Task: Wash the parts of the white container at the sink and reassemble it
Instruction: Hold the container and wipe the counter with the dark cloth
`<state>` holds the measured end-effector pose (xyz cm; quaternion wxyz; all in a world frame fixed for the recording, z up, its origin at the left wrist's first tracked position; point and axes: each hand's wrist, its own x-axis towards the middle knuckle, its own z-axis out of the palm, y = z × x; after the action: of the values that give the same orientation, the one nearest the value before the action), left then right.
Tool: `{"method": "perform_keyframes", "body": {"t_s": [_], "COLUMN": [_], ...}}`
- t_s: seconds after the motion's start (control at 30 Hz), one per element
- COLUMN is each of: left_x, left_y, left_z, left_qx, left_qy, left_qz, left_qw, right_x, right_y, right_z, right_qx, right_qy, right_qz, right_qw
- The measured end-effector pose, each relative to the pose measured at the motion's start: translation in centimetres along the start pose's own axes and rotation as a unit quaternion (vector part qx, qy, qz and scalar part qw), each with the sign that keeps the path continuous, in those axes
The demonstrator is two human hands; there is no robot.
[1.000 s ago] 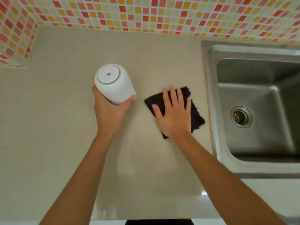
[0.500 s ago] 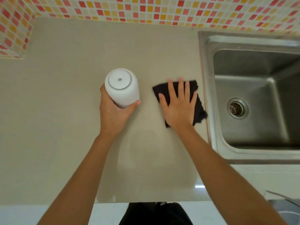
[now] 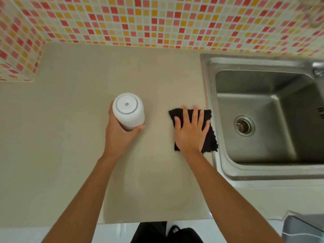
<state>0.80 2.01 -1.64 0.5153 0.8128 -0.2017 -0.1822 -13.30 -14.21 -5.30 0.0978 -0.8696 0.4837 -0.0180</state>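
The white container (image 3: 128,111) is a rounded cylinder with a round lid and a small centre hole, upright above the beige counter (image 3: 70,137). My left hand (image 3: 121,135) grips its lower body from the near side, thumb on its right. A dark cloth (image 3: 208,137) lies flat on the counter by the sink's left rim. My right hand (image 3: 191,132) presses on the cloth with straight, spread fingers. The steel sink (image 3: 273,137) sits to the right, its drain (image 3: 244,125) in the basin's left part.
A mosaic tile wall (image 3: 157,20) in red, orange and cream runs along the back and the left corner. A faucet base (image 3: 318,69) shows at the sink's far right rim. A grey bin (image 3: 305,228) stands at the lower right, past the counter's front edge.
My right hand has slid the cloth rightward, closer to the sink rim. The container in my left hand has come to a more upright pose. The camera view has shifted.
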Motion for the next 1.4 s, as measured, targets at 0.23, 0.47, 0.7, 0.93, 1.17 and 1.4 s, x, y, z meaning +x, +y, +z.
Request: {"method": "perform_keyframes", "body": {"t_s": [0.23,0.47,0.7,0.93,1.17,1.4], "left_x": [-6.1,-9.5,-6.1,-5.5,-5.3,-3.6], "left_y": [0.4,5.6,14.1,23.1,31.6,41.1], "left_z": [0.0,3.1,12.4,18.2,24.4,27.7], "left_qx": [0.033,-0.006,-0.028,-0.129,-0.04,-0.028], "left_qy": [0.098,0.095,-0.18,-0.321,-0.293,-0.227], "left_qz": [-0.026,0.111,0.051,0.006,0.088,0.191], "left_qw": [0.994,0.989,0.982,0.938,0.951,0.954], "right_x": [1.4,1.9,1.8,5.0,9.1,13.5], "right_y": [0.5,5.7,9.9,16.9,26.1,33.3], "right_z": [-1.6,-8.6,-17.7,-26.3,-33.1,-40.2], "right_qx": [0.127,0.227,0.367,0.384,0.384,0.442], "right_qy": [0.077,0.032,-0.069,-0.04,-0.038,0.029], "right_qz": [-0.011,-0.01,-0.102,-0.136,-0.184,-0.195], "right_qw": [0.989,0.973,0.922,0.913,0.904,0.875]}}
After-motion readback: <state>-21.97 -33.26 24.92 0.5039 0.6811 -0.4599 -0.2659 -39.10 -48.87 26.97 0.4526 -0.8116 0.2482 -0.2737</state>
